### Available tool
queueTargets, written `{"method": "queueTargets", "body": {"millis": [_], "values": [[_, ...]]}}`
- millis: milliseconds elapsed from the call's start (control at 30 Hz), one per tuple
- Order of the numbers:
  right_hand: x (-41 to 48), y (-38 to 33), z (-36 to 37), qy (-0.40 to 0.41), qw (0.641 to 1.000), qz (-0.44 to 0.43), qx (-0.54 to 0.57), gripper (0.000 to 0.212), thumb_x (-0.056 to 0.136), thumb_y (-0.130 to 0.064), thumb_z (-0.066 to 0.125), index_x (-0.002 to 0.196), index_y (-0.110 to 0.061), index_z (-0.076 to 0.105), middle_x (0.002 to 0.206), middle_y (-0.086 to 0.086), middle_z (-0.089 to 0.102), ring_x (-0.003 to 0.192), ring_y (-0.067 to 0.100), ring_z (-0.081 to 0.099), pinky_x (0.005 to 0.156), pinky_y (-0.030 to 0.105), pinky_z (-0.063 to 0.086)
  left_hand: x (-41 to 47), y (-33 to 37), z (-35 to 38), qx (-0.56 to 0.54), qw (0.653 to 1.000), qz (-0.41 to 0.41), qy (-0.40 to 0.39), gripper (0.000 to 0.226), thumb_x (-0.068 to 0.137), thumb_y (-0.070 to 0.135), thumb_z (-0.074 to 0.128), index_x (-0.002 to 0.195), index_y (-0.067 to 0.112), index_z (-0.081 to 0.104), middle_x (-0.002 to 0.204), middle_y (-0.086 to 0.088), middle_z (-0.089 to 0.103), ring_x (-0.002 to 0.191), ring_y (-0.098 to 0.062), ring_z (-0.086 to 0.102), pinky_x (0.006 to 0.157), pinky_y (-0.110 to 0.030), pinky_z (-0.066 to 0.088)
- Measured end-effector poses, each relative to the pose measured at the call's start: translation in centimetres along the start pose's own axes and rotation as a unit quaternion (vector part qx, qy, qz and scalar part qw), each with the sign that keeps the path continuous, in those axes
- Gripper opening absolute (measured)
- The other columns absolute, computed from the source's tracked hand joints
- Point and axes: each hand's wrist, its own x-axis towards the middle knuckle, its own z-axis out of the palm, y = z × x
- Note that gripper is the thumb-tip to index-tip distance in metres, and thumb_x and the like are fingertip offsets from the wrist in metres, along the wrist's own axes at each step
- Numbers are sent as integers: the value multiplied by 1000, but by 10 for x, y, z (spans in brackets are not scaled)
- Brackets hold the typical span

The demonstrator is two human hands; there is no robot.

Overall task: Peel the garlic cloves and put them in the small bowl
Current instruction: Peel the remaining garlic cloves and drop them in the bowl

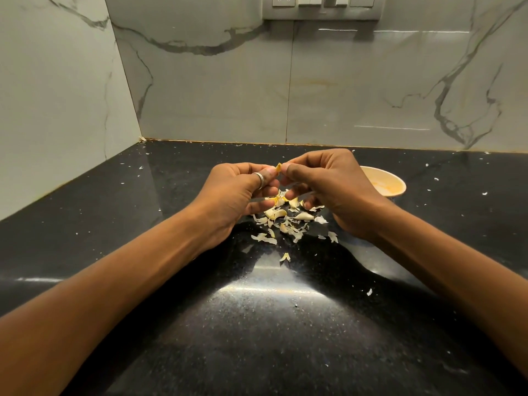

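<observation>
Midway across the dark desk (257, 324) lies a heap of papery skins (297, 234) mixed with a few cloves (275, 214), seemingly dropped straight beneath the work so the waste gathers in one spot. Above it the left hand (237, 192) and right hand (331, 187) together pinch one garlic clove (278, 168) at the fingertips, raised for stripping, I judge. The small bowl (385, 181) sits just behind the right hand, nearer the far edge, within easy reach.

Black speckled countertop (271, 324) meets marble-veined wall tiles (343, 90); a switch and socket panel (323, 7) above
</observation>
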Motion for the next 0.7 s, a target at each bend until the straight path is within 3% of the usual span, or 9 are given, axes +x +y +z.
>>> {"method": "queueTargets", "body": {"millis": [267,433,600,700], "values": [[2,2,0,-4,1000,11,-18,9,97,-5,61,94,1,68,83,16,68,64,18,68,45,21,46,0,0,0,-6,1000,2,-10,13,96,17,65,101,7,71,75,0,69,65,-5,64,55,-19,53],[2,3,-2,-3,1000,9,-22,8,88,-2,72,92,2,67,77,13,68,61,15,68,44,20,45,1,1,-2,-1,1000,-3,-13,14,98,18,62,96,10,72,76,1,68,64,-4,62,55,-19,52],[4,0,-6,-2,1000,-24,-15,17,95,-10,67,111,-6,70,94,10,74,71,13,70,47,20,45,0,2,-2,5,999,-10,-36,17,101,19,58,96,10,72,76,1,65,64,-5,59,52,-19,50],[4,1,-6,-21,999,-28,-8,19,93,-14,71,110,-6,73,93,11,75,71,9,66,50,19,46,0,1,-2,12,998,-12,-63,16,100,19,57,97,10,71,75,2,63,63,-4,56,51,-19,48]]}}
